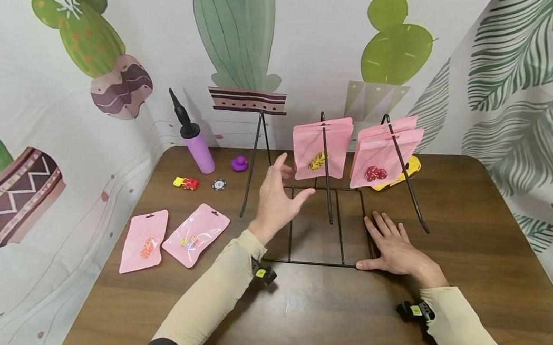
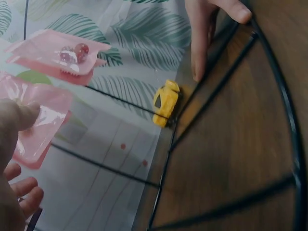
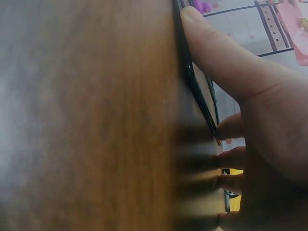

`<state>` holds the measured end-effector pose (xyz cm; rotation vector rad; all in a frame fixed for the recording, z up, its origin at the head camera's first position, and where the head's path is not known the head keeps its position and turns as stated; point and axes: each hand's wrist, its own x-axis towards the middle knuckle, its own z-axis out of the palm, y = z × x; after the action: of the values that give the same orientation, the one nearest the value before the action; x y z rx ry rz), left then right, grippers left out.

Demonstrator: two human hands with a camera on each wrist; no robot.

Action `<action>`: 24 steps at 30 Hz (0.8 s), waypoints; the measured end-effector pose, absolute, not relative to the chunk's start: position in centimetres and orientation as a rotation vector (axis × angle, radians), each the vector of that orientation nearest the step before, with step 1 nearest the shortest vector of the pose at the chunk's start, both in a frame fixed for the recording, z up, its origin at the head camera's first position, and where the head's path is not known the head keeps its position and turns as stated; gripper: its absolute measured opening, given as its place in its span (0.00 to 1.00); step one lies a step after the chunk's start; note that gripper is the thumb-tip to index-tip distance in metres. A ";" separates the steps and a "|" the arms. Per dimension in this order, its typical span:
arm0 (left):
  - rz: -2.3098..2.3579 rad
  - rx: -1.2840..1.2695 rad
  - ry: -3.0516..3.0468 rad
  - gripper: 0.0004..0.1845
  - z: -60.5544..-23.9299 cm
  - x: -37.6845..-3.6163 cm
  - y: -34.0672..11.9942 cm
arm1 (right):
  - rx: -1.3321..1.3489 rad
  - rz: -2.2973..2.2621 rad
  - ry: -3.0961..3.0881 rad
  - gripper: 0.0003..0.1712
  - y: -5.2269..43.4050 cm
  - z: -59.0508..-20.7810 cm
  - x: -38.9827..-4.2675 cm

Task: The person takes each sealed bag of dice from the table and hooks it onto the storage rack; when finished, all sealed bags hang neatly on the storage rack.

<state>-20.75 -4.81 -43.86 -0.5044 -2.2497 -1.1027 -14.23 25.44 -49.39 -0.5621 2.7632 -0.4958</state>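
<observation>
my left hand (image 1: 277, 196) is up off the bench (image 1: 468, 216), fingers loosely spread, holding nothing, hovering just short of the pink pouch (image 1: 320, 149) hanging on the wire rack (image 1: 323, 225). the pouch sits ahead and a bit right of it, long axis vertical. my right hand (image 1: 393, 248) lies flat and relaxed, pressing on the rack's base corner, so left is nearer.

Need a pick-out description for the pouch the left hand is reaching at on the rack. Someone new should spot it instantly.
Start at the black wire rack in the middle of the brown table; pink pouches hang on two of its prongs. Take the left bunch, just beyond the raised left hand. Its front pouch shows a yellow dotted piece, while the right bunch's front pouch shows red ones.
</observation>
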 end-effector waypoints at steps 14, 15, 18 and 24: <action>-0.922 -0.548 -2.542 0.44 -44.5 -17.9 -13.6 | -0.570 -0.497 2.752 0.70 25.6 -49.0 -14.3; -0.905 -0.553 -2.567 0.44 -44.4 -17.7 -14.2 | -0.569 -0.500 2.750 0.70 25.6 -49.1 -14.3; -0.826 -0.544 -2.656 0.46 -44.0 -16.9 -15.8 | -0.565 -0.494 2.751 0.70 25.6 -49.3 -14.3; -0.802 -0.548 -2.699 0.47 -43.9 -15.6 -18.3 | -0.564 -0.488 2.763 0.70 25.4 -49.3 -14.2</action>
<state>-15.57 -18.28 -43.94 -0.5477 -2.6986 -0.8024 -14.25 25.40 -49.27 -0.5638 2.7632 -0.4877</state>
